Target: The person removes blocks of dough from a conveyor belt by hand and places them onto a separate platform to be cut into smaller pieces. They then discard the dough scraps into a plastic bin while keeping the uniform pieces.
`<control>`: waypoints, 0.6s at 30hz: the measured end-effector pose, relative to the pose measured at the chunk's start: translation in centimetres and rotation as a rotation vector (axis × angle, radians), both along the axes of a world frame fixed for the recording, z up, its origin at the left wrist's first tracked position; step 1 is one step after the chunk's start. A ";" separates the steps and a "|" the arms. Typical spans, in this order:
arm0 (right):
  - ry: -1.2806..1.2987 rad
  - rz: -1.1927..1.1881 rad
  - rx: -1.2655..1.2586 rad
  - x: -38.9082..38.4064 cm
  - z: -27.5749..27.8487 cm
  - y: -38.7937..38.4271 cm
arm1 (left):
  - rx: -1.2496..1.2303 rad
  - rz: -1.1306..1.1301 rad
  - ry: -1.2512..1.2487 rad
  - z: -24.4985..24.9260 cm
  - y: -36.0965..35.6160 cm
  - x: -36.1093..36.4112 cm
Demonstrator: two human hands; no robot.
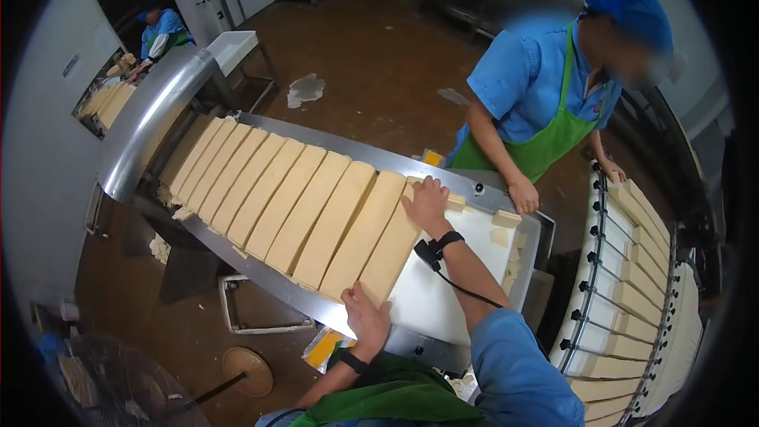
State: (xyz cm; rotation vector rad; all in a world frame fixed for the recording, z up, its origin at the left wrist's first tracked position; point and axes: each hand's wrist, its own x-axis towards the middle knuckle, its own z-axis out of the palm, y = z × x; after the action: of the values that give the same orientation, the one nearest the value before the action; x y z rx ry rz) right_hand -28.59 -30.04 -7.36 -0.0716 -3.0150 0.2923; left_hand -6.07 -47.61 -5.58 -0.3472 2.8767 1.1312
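Observation:
A row of long, pale slabs that look like dough (296, 205) lies side by side on a metal-framed conveyor (265, 269). The end slab of the row (387, 257) lies crosswise between my hands. At its near end my left hand (366, 318) is closed around the edge, fingertips on the slab. My right hand (427, 204) grips the far end of the same slab, its fingers bent over the top. The undersides of both grips are hidden. Dark bands circle both wrists, and a small black device with a cable sits at the right one.
A co-worker (545, 103) in a green apron stands across the conveyor, one hand near its edge. Trimmed pieces (506, 229) lie in a white tray at its end. A second belt (581, 292) with slabs curves along the right. A metal roller cover (150, 126) stands left.

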 end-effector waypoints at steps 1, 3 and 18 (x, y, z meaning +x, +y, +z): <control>-0.006 0.007 0.031 0.2 0.0 0.2 | -0.006 -0.009 -0.006 0.1 0.2 -0.1; 0.095 0.050 -0.023 1.0 -1.2 1.9 | -0.021 -0.032 -0.017 0.4 0.4 -0.4; 0.203 -0.581 -0.210 19.2 -3.1 9.8 | -0.280 -0.695 0.103 -2.2 -0.3 -3.3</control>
State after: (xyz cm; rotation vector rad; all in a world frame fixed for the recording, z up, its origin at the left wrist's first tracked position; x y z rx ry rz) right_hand -9.37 -20.20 -10.49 -0.8553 -2.6012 0.5103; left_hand -9.32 -47.90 -7.79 0.6781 2.8409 0.6352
